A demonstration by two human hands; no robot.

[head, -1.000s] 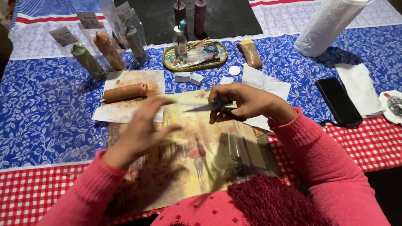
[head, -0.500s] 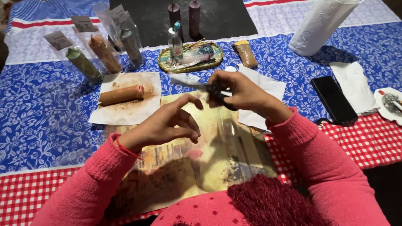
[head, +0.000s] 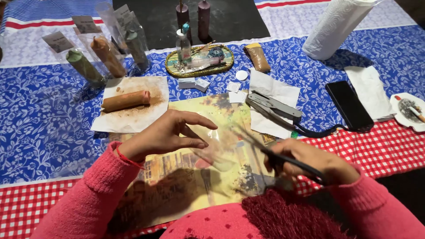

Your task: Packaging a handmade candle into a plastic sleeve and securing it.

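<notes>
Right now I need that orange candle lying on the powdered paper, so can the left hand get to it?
Probably yes. The left hand hovers open and empty, just right of and below the orange candle. Only flat powdered paper lies between them; nothing stands in the path.

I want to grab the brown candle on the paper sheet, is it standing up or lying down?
Lying down. The brown candle rests on its side across the powder-dusted paper sheet.
</notes>
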